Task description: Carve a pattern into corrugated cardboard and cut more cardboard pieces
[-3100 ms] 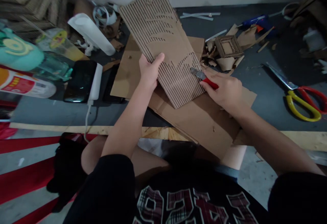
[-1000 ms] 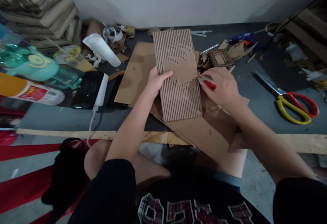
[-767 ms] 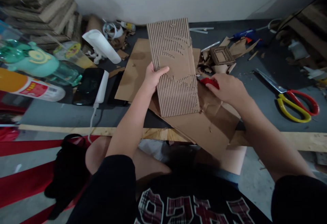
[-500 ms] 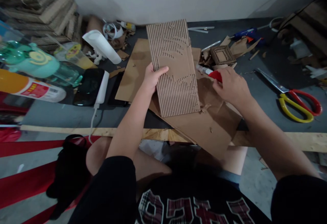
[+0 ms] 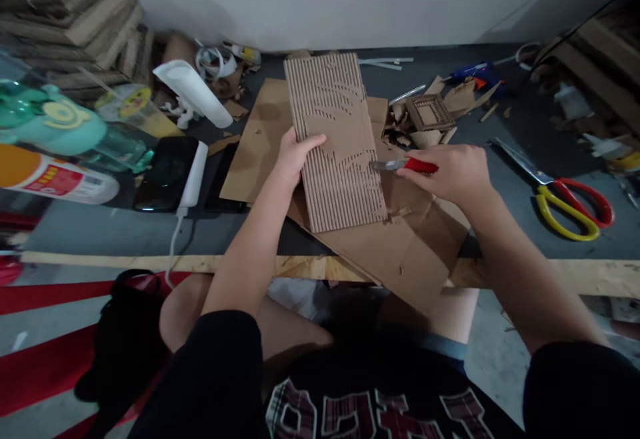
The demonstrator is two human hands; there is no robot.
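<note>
My left hand (image 5: 296,155) grips the left edge of a ribbed cardboard panel (image 5: 335,195), thumb on its face. The panel is tilted up, its corrugations bare except for smooth patches, one shaped like fronds. In my right hand (image 5: 453,171) is a pair of red-handled pliers (image 5: 417,165). Their grey jaws meet the panel's right side by a smooth patch; whether they pinch any paper I cannot tell. Beneath the panel lie flat brown cardboard sheets (image 5: 420,239), with small torn scraps on top.
Scissors (image 5: 567,199) with red and yellow handles lie at right. Behind are a small cardboard frame (image 5: 429,112) among scraps and a blue glue gun (image 5: 473,72). A phone (image 5: 167,172), a white corded device (image 5: 194,175) and bottles (image 5: 60,175) occupy the left.
My right hand has brought the pliers down and left, from beside the panel onto its right side. My left hand still holds the panel, which has tipped slightly.
</note>
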